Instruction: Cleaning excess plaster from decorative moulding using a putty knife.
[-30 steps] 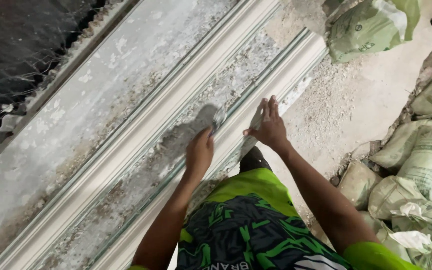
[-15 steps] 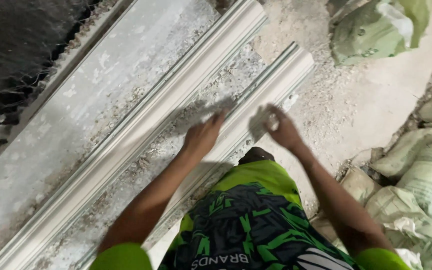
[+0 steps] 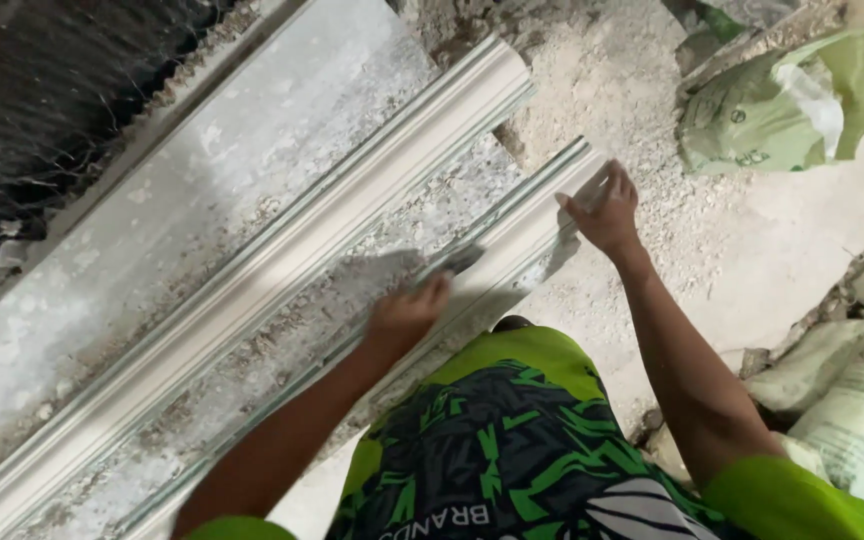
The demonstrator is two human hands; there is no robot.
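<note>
Two long white plaster mouldings lie side by side on a dusty grey slab (image 3: 252,170), running diagonally. My left hand (image 3: 407,312) grips a small flat scraper (image 3: 460,260), whose blade lies on the near moulding (image 3: 512,245). My right hand (image 3: 604,208) rests with fingers spread on that moulding's far end, pressing it without gripping. The far moulding (image 3: 352,200) lies untouched beyond a gritty strip of plaster crumbs.
A green sack (image 3: 782,100) lies on the dusty floor at the top right. More pale sacks (image 3: 852,390) are piled at the right. Dark wire mesh (image 3: 42,110) fills the top left. My green and black shirt (image 3: 512,450) covers the bottom centre.
Both hands have slid along the near moulding toward its far end. My right hand now sits at the end itself, and the view has shifted that way.
</note>
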